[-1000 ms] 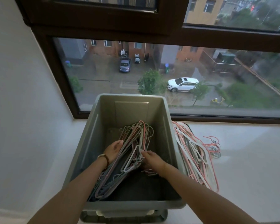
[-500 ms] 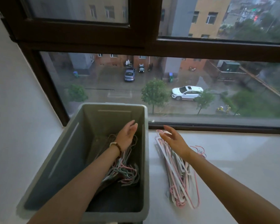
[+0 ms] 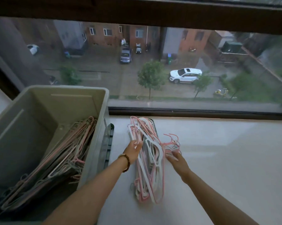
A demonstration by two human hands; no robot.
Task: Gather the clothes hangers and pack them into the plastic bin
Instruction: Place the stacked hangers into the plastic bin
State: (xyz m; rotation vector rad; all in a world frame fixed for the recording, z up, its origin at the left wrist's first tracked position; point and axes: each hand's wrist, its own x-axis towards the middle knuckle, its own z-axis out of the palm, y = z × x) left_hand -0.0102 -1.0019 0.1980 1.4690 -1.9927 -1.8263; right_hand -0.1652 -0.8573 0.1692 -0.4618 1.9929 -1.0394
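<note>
— How far along?
— About half, I'd guess. One batch of hangers point(image 3: 68, 153) lies slanted inside the grey bin point(image 3: 23, 127). A second pile point(image 3: 147, 172), pink and white, waits on the white sill point(image 3: 226, 159) just right of it.
— The hands?
— The left hand point(image 3: 133, 150) is loosely open at the pile's edge, gripping nothing. The right hand point(image 3: 177, 159) reaches into the hooks, but I can't tell if it's pinched any.
— The room?
— A dark-framed window point(image 3: 153, 70), with a wet street below.
</note>
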